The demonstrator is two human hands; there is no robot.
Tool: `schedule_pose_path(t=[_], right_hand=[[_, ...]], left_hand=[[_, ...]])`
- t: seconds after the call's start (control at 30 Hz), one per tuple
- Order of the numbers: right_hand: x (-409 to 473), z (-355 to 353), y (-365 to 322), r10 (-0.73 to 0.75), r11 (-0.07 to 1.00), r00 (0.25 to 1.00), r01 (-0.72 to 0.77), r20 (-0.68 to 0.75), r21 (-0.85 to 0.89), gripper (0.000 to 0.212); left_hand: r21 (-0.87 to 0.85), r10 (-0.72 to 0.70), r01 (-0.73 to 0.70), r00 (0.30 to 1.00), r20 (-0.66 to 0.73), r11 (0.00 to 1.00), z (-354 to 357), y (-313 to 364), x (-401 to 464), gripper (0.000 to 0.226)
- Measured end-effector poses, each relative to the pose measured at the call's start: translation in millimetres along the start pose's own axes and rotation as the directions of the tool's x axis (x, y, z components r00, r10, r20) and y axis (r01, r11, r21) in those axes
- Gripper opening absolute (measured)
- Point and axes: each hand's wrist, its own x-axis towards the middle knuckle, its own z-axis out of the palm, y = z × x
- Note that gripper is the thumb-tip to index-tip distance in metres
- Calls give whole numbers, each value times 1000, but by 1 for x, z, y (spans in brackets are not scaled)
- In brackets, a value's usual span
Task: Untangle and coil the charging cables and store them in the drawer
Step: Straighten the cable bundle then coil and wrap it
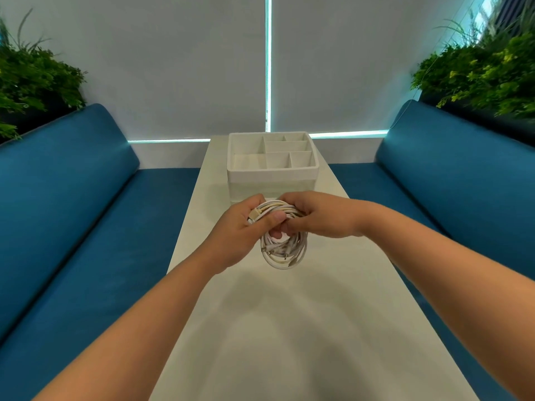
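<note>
A bundle of white and cream charging cables [285, 250] hangs in loops above the middle of the white table [278, 328]. My left hand [240, 235] grips the top left of the bundle, thumb pressed over a beige plug. My right hand [321, 215] holds the top right of the same bundle, fingers curled around the strands. Several small connector ends stick out inside the loops. Beyond my hands stands a white organiser box [272, 172] with several open compartments on top; its front face is partly hidden behind my hands.
Blue upholstered benches [86, 212] run along both sides of the narrow table. Green plants [31, 79] sit behind each backrest. Grey window blinds close off the far end behind the box.
</note>
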Motion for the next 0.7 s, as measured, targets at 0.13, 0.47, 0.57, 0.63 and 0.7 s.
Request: schedule_pose_path(t=[0.13, 0.47, 0.57, 0.63, 0.7], right_hand=[[1, 9, 9, 32, 999, 998, -34, -53, -29, 11], [8, 30, 28, 199, 980, 931, -195, -307, 46, 15], [7, 29, 26, 228, 973, 921, -204, -317, 108, 17], [6, 28, 24, 232, 970, 918, -192, -322, 152, 18], [4, 28, 21, 232, 964, 914, -171, -332, 203, 18]], left_hand=[[321, -43, 49, 999, -27, 946, -3, -8, 2, 25], [193, -219, 210, 975, 27, 958, 12, -6, -8, 29], [80, -210, 211, 977, -23, 974, 21, -10, -11, 26], [41, -209, 212, 976, -67, 976, 26, -13, -13, 25], [19, -207, 210, 973, -105, 978, 29, -15, -14, 25]])
